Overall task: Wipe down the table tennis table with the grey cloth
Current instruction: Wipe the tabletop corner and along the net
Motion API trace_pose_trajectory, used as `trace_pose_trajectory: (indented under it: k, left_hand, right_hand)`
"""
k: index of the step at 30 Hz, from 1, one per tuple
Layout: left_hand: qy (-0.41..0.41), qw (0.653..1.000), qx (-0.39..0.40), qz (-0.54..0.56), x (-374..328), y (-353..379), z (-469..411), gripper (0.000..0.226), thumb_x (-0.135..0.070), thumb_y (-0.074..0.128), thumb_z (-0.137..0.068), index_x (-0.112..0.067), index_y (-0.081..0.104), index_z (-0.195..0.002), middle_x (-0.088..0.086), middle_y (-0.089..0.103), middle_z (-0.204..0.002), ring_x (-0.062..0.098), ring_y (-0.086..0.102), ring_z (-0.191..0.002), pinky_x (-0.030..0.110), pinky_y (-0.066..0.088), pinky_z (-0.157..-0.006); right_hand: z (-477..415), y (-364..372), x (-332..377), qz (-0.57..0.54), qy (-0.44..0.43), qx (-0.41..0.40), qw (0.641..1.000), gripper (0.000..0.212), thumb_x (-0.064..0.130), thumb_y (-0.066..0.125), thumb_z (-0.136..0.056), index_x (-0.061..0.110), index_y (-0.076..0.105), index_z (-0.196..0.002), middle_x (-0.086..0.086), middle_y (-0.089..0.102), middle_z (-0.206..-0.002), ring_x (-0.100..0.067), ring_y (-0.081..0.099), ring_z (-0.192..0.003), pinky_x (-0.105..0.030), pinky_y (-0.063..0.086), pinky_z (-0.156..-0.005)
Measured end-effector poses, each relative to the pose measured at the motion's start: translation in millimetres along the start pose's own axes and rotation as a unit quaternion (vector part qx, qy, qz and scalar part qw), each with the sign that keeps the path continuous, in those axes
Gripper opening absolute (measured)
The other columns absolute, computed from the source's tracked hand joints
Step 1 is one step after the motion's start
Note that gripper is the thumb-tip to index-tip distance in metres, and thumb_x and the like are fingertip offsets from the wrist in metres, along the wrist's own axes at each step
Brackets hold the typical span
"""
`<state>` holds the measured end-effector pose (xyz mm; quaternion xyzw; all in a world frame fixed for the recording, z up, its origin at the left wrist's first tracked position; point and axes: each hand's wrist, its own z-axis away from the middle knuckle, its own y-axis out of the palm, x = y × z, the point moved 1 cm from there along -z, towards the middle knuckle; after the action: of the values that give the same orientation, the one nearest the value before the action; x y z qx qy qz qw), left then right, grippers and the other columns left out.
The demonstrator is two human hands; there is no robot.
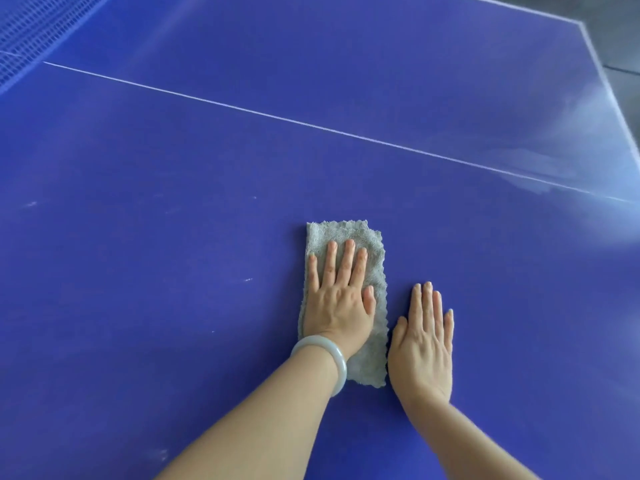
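A folded grey cloth (pixel 360 237) lies flat on the blue table tennis table (pixel 173 202), near the middle of the view. My left hand (pixel 341 296), with a pale bangle on its wrist, presses flat on the cloth with straight fingers. My right hand (pixel 424 344) rests flat on the bare table just to the right of the cloth, fingers straight, holding nothing.
A white centre line (pixel 277 116) crosses the table diagonally. The blue net (pixel 31 32) stands at the far left corner. The table's white-edged end (pixel 602 81) runs along the right, with grey floor beyond. Small pale marks dot the surface at left.
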<state>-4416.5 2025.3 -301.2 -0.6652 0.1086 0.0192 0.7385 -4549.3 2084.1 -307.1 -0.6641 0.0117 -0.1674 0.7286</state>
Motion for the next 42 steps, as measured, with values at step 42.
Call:
trace_pose_trajectory:
  k: [42]
  left_hand:
    - [0.100, 0.994, 0.000, -0.035, 98, -1, 189, 0.060, -0.042, 0.027, -0.102, -0.025, 0.016, -0.159, 0.000, 0.007, -0.167, 0.021, 0.003, -0.154, 0.051, 0.016, -0.121]
  right_hand:
    - [-2, -2, -2, 0.000, -0.012, -0.010, 1.000, 0.062, 0.038, 0.025, -0.104, 0.016, 0.008, -0.160, 0.004, 0.001, -0.167, -0.009, -0.006, -0.153, -0.031, -0.010, -0.123]
